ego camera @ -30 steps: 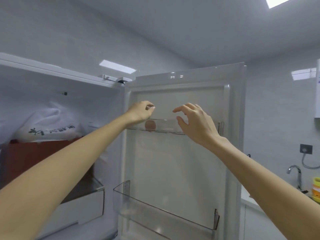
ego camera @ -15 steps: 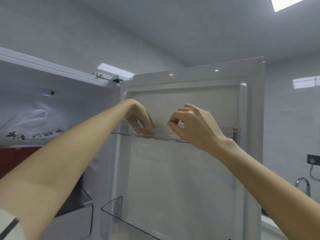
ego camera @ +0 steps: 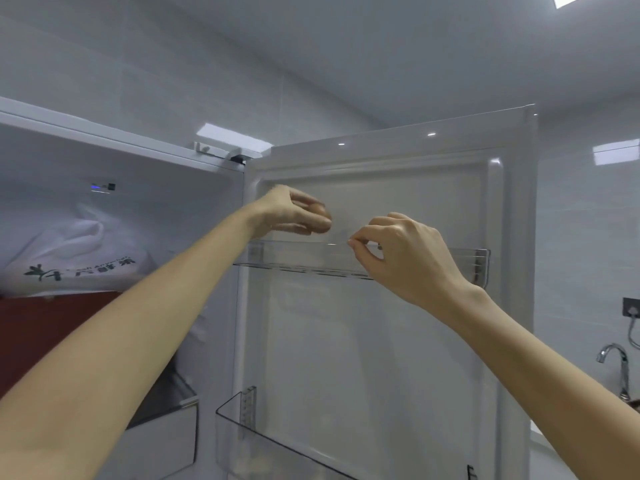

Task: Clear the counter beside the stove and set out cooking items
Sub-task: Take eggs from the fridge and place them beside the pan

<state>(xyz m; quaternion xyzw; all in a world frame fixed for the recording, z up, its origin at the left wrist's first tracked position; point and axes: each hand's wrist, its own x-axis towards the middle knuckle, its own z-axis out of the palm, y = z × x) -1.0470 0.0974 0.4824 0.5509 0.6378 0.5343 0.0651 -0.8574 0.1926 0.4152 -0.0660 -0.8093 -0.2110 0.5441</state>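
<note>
The left hand (ego camera: 294, 216) grips egg (ego camera: 322, 210) above door shelf (ego camera: 294, 261).

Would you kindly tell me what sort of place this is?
Most likely a home kitchen: an open fridge door, a left hand holding an egg above its upper shelf, and a tap by the tiled wall.

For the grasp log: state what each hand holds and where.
Left hand grips a brown egg round its sides. Right hand apparently pinches the door shelf's front rim.
</note>
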